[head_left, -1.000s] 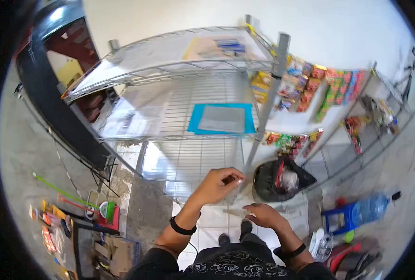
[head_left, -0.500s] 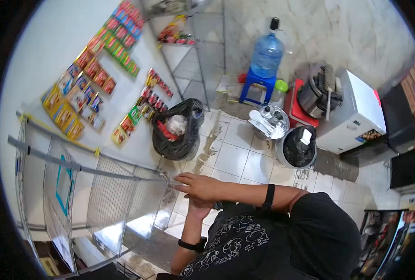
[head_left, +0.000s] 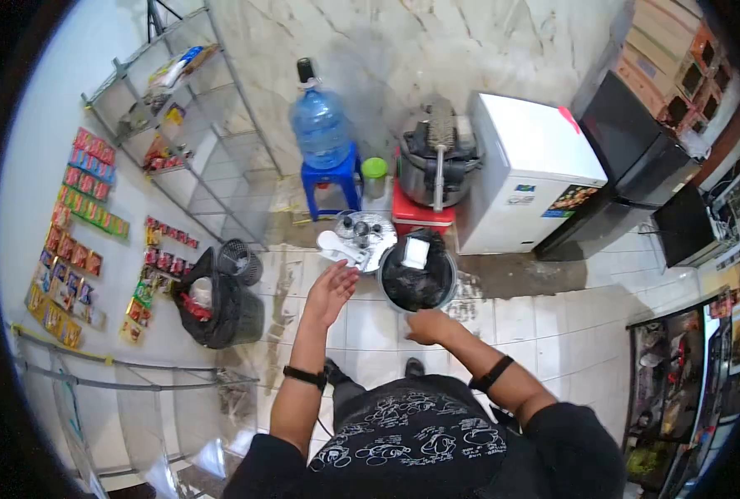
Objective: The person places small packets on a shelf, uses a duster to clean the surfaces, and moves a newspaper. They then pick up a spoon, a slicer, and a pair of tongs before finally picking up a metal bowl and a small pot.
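Note:
My left hand [head_left: 332,293] is raised over the tiled floor with its fingers apart and nothing in it. Just beyond it, a white ladle-like utensil [head_left: 336,246] lies on a round silver tray or lid [head_left: 378,239] with dark-topped containers. My right hand [head_left: 430,326] is in the air at the near side of a grey bucket [head_left: 449,301]. Its fingers are loosely bent, partly hidden by the back of the hand, and no object shows in them. Inside the bucket are a black plastic bag [head_left: 411,287] and a white box-like item [head_left: 415,253].
A blue water bottle [head_left: 320,129] stands on a blue stool [head_left: 331,179]. To the right are a large metal pot [head_left: 420,187], a white freezer [head_left: 503,212] and a dark fridge [head_left: 628,150]. Wire racks [head_left: 220,158] and a black-lined bin [head_left: 237,316] stand left.
My view has swung right, away from the near rack. My hands, earlier together by the rack's bar, are now apart, with the right one by the bucket.

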Demonstrator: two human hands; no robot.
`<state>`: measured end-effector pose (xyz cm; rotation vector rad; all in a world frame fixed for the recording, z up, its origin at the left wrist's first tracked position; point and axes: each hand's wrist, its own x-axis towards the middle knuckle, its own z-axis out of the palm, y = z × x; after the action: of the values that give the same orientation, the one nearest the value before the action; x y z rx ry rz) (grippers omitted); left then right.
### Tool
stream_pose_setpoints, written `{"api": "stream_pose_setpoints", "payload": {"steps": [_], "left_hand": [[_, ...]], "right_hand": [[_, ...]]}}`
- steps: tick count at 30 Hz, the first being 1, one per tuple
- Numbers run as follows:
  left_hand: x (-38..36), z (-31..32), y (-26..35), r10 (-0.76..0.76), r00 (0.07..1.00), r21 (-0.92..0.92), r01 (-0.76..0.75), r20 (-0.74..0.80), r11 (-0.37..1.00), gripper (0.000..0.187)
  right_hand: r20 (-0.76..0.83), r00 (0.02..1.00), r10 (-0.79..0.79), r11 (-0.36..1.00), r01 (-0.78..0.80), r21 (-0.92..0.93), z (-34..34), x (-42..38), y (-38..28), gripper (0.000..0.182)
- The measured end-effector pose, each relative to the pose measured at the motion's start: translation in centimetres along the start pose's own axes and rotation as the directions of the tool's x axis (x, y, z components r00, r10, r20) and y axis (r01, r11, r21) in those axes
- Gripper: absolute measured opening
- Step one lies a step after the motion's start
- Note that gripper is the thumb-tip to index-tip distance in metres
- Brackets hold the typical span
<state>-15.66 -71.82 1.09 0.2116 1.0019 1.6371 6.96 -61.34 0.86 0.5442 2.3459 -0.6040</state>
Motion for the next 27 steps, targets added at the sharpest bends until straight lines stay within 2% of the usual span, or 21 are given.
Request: {"api": "stream_pose_setpoints", "payload": {"steps": [1,3,6,8,9,10,12,14,15,16,18,19,20,21,22,23,24,26,27], "left_hand": [[2.9,1.2,-1.6,-0.008,1.000,-0.010,0.008,0.013,1.000,0.041],[8.6,3.7,-4.8,-0.258,0.966,0.022,0.257,0.027,0.966,0.033],[16.3,7.7,-8.3,-0.264,0.963,0.261,0.266,-0.045,0.928,0.026],[22.9,8.1,-11.4,-0.190,0.976,0.430,0.217,-0.107,0.876,0.023],[24.8,9.5,-11.8,-0.067,0.986,0.593,0.148,-0.156,0.791,0.030],[29.9,7.0,-14.8,0.191,0.981,0.833,-0.071,-0.042,0.549,0.036],[34.4,7.8,-16.0,0.247,0.963,0.893,-0.012,-0.112,0.451,0.048],[36.2,10.1,-15.5,0.343,0.909,0.939,0.123,-0.237,0.321,0.073],[37.2,10.8,-15.7,0.360,0.897,0.934,0.132,-0.255,0.332,0.083],[37.8,11.8,-16.0,0.342,0.888,0.921,0.186,-0.306,0.342,0.085],[41.0,11.1,-17.5,0.164,0.946,0.869,0.176,-0.279,0.463,0.087],[43.7,9.6,-20.8,0.228,0.930,0.867,0.150,-0.287,0.476,0.052],[44.2,9.5,-21.0,0.223,0.930,0.862,0.155,-0.292,0.482,0.052],[44.3,9.7,-21.1,0.039,0.984,0.726,0.100,-0.172,0.680,0.044],[44.1,10.0,-20.8,-0.107,0.994,0.537,0.091,-0.001,0.839,0.036],[41.3,13.0,-18.5,-0.085,0.994,0.453,0.109,-0.074,0.885,0.011],[40.4,13.7,-18.0,-0.075,0.995,0.455,0.100,-0.072,0.885,0.011],[37.9,14.2,-17.5,-0.164,0.983,0.124,0.153,0.085,0.981,0.009],[36.2,14.5,-17.1,-0.150,0.978,0.076,0.140,0.148,0.987,0.010]], "right_hand": [[0.032,0.999,0.024,0.998,-0.022,-0.057,1.6,-1.1,3.6,0.049],[-0.107,0.992,0.072,0.990,-0.058,0.131,4.4,-3.5,8.7,0.054],[-0.264,0.950,0.169,0.931,-0.065,0.360,6.9,-6.7,12.5,0.056],[-0.242,0.935,0.259,0.886,-0.130,0.446,7.8,-8.4,13.8,0.056],[-0.250,0.923,0.293,0.871,-0.150,0.468,9.0,-8.7,14.5,0.056],[-0.206,0.928,0.311,0.850,-0.175,0.497,9.7,-9.1,15.2,0.056],[-0.166,0.910,0.380,0.790,-0.227,0.569,10.7,-10.1,16.0,0.056],[-0.117,0.885,0.452,0.743,-0.300,0.598,11.5,-10.8,16.8,0.057],[-0.110,0.874,0.474,0.739,-0.326,0.589,11.3,-11.1,17.0,0.057],[-0.063,0.868,0.492,0.719,-0.365,0.592,11.0,-11.3,17.3,0.058],[-0.014,0.872,0.489,0.692,-0.378,0.615,9.8,-11.2,18.1,0.058],[0.018,0.865,0.502,0.687,-0.411,0.599,8.3,-11.0,18.3,0.057],[0.025,0.864,0.503,0.688,-0.417,0.594,7.9,-10.3,19.2,0.057],[-0.046,0.861,0.507,0.706,-0.383,0.596,8.0,-9.5,20.1,0.056],[-0.120,0.853,0.507,0.724,-0.347,0.596,7.8,-9.0,20.6,0.055],[-0.159,0.848,0.505,0.733,-0.324,0.598,5.9,-8.5,20.6,0.054],[-0.134,0.842,0.523,0.715,-0.348,0.606,3.8,-8.0,20.3,0.052],[-0.205,0.846,0.493,0.727,-0.271,0.631,1.2,-7.2,20.1,0.050],[-0.222,0.848,0.482,0.739,-0.256,0.624,0.4,-6.6,20.0,0.050]]}}
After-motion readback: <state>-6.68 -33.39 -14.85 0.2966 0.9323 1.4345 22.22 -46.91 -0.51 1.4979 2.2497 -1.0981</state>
